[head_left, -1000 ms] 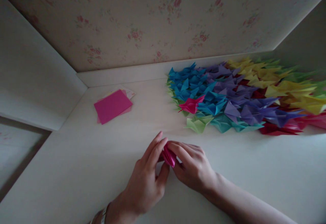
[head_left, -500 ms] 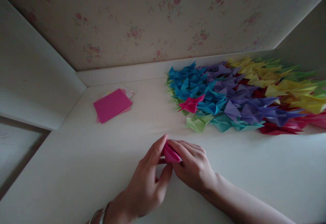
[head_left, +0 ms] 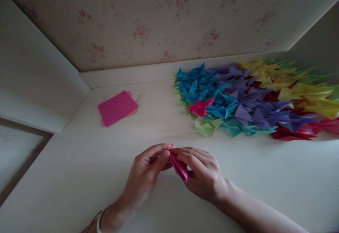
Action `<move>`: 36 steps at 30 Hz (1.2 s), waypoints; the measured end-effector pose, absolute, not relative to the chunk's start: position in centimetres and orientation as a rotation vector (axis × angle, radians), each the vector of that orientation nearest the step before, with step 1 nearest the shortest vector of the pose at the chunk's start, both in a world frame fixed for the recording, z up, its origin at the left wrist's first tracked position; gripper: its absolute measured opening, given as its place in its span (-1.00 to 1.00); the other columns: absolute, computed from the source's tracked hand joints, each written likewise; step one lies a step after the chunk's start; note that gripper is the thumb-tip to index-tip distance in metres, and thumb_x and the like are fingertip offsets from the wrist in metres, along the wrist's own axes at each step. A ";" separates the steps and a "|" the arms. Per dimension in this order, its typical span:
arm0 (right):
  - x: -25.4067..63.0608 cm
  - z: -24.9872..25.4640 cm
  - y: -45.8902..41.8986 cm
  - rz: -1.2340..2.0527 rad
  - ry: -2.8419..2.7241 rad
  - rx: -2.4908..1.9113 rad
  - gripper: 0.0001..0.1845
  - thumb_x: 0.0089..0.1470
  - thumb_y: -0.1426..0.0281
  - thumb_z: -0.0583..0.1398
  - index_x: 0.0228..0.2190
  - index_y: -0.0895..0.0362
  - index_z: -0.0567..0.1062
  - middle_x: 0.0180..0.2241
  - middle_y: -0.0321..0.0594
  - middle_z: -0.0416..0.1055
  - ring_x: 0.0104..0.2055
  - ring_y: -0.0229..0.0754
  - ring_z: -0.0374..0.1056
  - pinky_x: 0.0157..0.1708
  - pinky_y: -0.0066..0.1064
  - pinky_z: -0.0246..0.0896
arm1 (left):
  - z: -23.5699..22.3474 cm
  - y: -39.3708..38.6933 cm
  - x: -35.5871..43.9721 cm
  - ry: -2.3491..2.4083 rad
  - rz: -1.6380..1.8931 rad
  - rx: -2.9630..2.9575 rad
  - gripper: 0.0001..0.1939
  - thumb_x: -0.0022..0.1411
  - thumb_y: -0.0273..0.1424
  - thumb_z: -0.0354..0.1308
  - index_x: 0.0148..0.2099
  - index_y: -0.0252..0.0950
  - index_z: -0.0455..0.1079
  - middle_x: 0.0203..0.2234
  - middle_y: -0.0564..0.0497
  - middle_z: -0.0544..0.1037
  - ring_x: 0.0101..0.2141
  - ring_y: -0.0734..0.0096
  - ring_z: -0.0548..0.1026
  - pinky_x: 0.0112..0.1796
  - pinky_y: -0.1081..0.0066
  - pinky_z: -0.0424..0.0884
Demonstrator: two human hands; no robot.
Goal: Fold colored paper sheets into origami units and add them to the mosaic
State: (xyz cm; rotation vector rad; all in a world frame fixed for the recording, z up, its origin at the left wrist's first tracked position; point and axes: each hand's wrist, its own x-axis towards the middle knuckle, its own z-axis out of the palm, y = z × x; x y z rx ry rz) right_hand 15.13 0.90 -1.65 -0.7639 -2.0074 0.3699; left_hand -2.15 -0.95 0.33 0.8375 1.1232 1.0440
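Observation:
A folded pink origami paper point(head_left: 179, 166) is held between my hands above the near part of the white table. My left hand point(head_left: 148, 167) pinches its upper left tip between thumb and fingers. My right hand point(head_left: 203, 171) grips its right side, fingers over the top and thumb partly hidden behind. The paper's layered, pointed lower end shows below the right fingers. Beyond my hands, a finished pink crane point(head_left: 200, 108) lies at the front left of a large group of folded paper cranes.
Blue cranes point(head_left: 197, 86), purple cranes point(head_left: 241, 91) and yellow cranes point(head_left: 304, 91) cover the back right of the table point(head_left: 79, 176). A small stack of pink paper sheets point(head_left: 118, 108) lies at the back left. White panels and a floral wall point(head_left: 119, 24) bound the table.
My left hand has closed from spread fingers into a pinch on the paper's upper tip. The paper has turned so its pointed end hangs lower, and more of it shows.

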 end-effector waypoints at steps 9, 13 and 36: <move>15.4 -1.8 1.1 0.193 -2.076 -0.666 -0.77 0.19 0.62 0.16 -0.12 0.24 0.49 -0.26 -0.05 0.64 -0.22 -0.11 0.57 -0.19 -0.34 0.47 | 0.7 -0.7 -2.0 0.990 1.037 0.623 -0.86 0.20 -0.35 0.37 -0.24 -0.33 0.60 -0.40 0.02 0.61 -0.42 0.52 0.52 -0.36 0.56 0.53; 15.4 -1.6 1.1 0.196 -2.083 -0.658 -0.80 0.16 0.62 0.18 -0.16 0.26 0.50 -0.25 -0.02 0.64 -0.22 -0.10 0.57 -0.16 -0.34 0.47 | 0.8 -0.7 -2.0 0.964 1.038 0.544 -0.88 0.14 -0.40 0.40 -0.29 -0.34 0.58 -0.46 0.04 0.58 -0.47 0.53 0.49 -0.44 0.58 0.51; 15.0 -2.0 1.3 0.566 -1.920 -0.899 -0.69 0.10 0.65 0.13 -0.16 0.14 0.51 -0.31 -0.12 0.53 -0.32 -0.16 0.47 -0.36 -0.41 0.37 | 0.1 0.0 -2.5 1.111 1.056 0.442 -0.71 -0.11 -0.41 0.53 -0.28 -0.36 0.61 -0.47 0.00 0.67 -0.44 0.46 0.58 -0.31 0.50 0.54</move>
